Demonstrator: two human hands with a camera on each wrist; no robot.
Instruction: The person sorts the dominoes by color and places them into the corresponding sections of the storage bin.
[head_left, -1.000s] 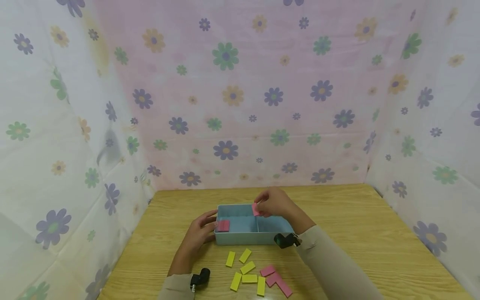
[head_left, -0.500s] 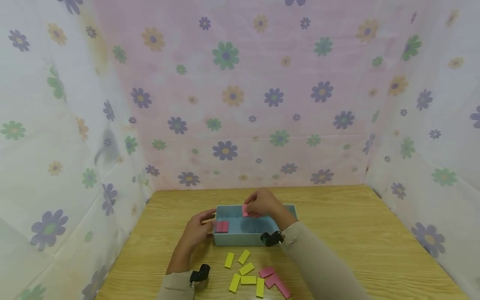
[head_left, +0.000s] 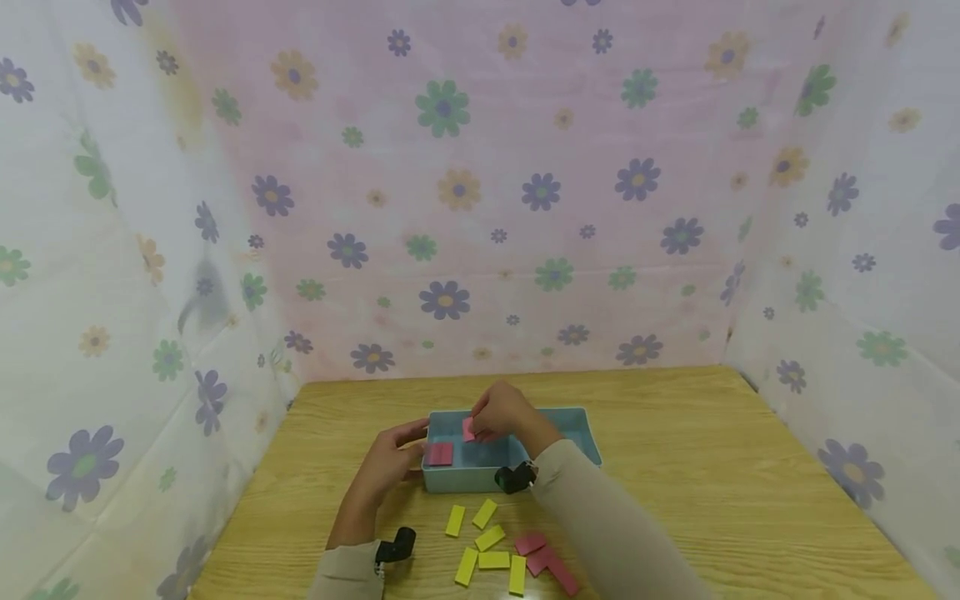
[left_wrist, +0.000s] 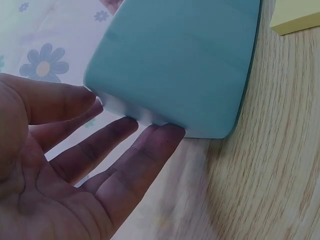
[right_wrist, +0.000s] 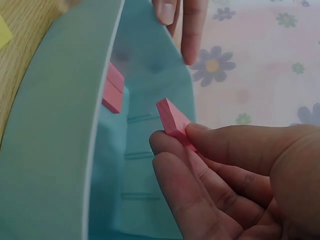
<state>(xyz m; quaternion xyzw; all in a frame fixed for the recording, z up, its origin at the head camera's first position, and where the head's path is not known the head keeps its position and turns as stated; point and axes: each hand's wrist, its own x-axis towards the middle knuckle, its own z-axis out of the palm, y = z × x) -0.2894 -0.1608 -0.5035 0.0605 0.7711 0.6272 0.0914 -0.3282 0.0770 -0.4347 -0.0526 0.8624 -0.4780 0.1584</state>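
Observation:
My right hand (head_left: 504, 410) pinches a small pink block (right_wrist: 174, 123) between thumb and fingertips, above the left compartment of a blue-green divided box (head_left: 465, 480). Inside that compartment, against its left end, lie pink blocks (head_left: 439, 454) side by side, two of which show in the right wrist view. At the box's left end is my left hand (head_left: 387, 460), its fingers extended. In the left wrist view its fingertips (left_wrist: 172, 131) touch the end wall, and the thumb lies at a corner of the box. The divider is partly hidden behind the right wrist.
On the wooden table (head_left: 675, 467), in front of the box, lie several yellow blocks (head_left: 490, 537). A few pink blocks (head_left: 536, 557) lie touching to their right. Flower-print cloth (head_left: 480, 208) rises behind the table and at both sides.
My right hand has moved left with the pink block, from near the divider to over the left compartment. My left hand stays at the box's left end.

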